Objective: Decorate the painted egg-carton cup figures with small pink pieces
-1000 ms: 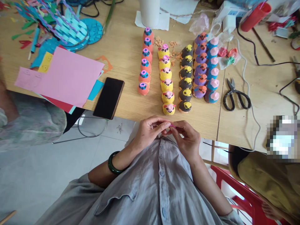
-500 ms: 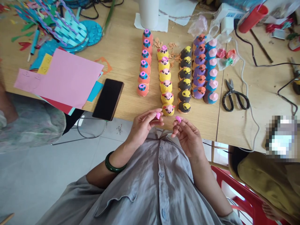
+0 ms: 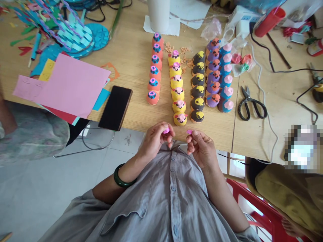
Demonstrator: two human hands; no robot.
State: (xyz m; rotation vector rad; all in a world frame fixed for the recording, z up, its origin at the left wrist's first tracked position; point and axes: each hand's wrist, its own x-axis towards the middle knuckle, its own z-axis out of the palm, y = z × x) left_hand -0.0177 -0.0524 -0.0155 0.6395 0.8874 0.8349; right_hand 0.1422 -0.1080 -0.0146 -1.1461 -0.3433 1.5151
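My left hand (image 3: 156, 137) pinches a small pink clay piece (image 3: 166, 130) between thumb and fingers, just below the table's near edge. My right hand (image 3: 202, 146) holds a second small pink clay bit (image 3: 189, 131) at its fingertips, a short gap to the right. Right above both hands sits a yellow clay figure (image 3: 180, 118), the nearest of a yellow row. Rows of orange (image 3: 153, 82), dark brown (image 3: 197, 90), purple (image 3: 214, 75) and blue (image 3: 227, 80) clay figures stand beside it on the wooden table (image 3: 133, 60).
A black phone (image 3: 115, 107) lies near the table edge, left of my hands. Pink paper sheets (image 3: 68, 85) and blue paper crafts (image 3: 73, 33) cover the left. Black scissors (image 3: 248, 104), cables and a red cup (image 3: 270, 16) are on the right. Another person (image 3: 290, 191) sits at lower right.
One second ago both hands worked one pink piece together. They pulled apart with a pink bit in each, and now sit slightly closer to the table edge.
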